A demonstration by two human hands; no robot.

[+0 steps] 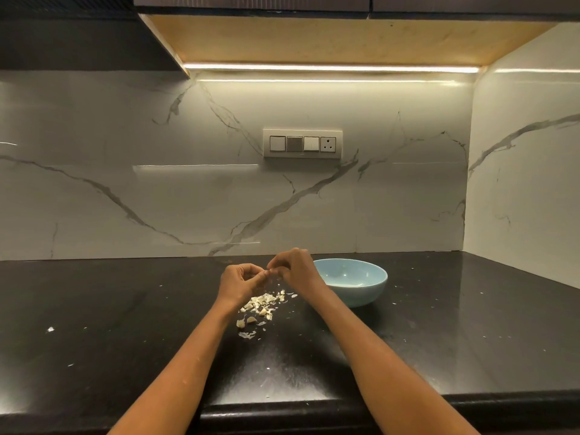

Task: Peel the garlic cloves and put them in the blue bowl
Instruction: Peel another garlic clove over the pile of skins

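Big black counter point(125, 324) takes up the whole lower half, with a white marble-look wall point(157, 183) rising behind it and a lit strip point(329, 68) under the cabinet above. I'll place everything else off the blue bowl point(370, 288).

The bowl sits on the counter toward the back wall, upright. Its inside looks pretty much bare from here, just glare on the glaze, though its left edge is hidden by a hand, so I can't swear there's nothing tucked in there.

Straight up the wall from the bowl and a bit left is a switch plate point(302, 143): three rocker switches and one round-pin socket. No readable writing or brand on it, or on anything else.

Just left of the bowl, both hands are raised a little over the counter with fingertips meeting. The right hand point(296, 268) is right beside the bowl's left rim, fingers curled; the left hand point(240, 282) is further left, also curled. Together they pinch one small garlic clove point(272, 272), which is mostly hidden by the fingers.

Left of the bowl and nearer the counter's front edge lies a heap of peel scraps point(262, 304), with a couple of loose cloves point(246, 321) at its near end. Tiny white flecks point(50, 329) are scattered much further left.
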